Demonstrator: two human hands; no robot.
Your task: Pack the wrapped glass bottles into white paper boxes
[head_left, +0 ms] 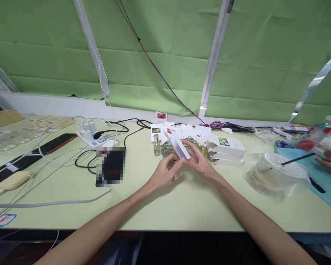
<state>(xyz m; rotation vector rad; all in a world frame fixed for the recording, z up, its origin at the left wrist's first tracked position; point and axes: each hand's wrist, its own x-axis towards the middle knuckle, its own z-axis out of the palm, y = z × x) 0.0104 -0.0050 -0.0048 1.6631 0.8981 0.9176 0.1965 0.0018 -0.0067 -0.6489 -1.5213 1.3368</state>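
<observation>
Both my hands meet over the middle of the pale green table (182,206), holding a small white carton (180,146) between them. My left hand (165,171) pinches the carton's near end with curled fingers. My right hand (198,158) supports its far side, fingers partly spread around it. Just behind the hands stand small glass bottles (156,144) with gold-capped ones beside them. A stack of similar white cartons (226,151) lies to the right of my right hand.
Left of the hands lie a blurred dark object (110,166), a white power strip (92,138) with tangled cables and a phone (53,143). A lidded clear plastic bowl (276,173) sits right. Another person's hand (329,162) rests at the far right on blue sheeting.
</observation>
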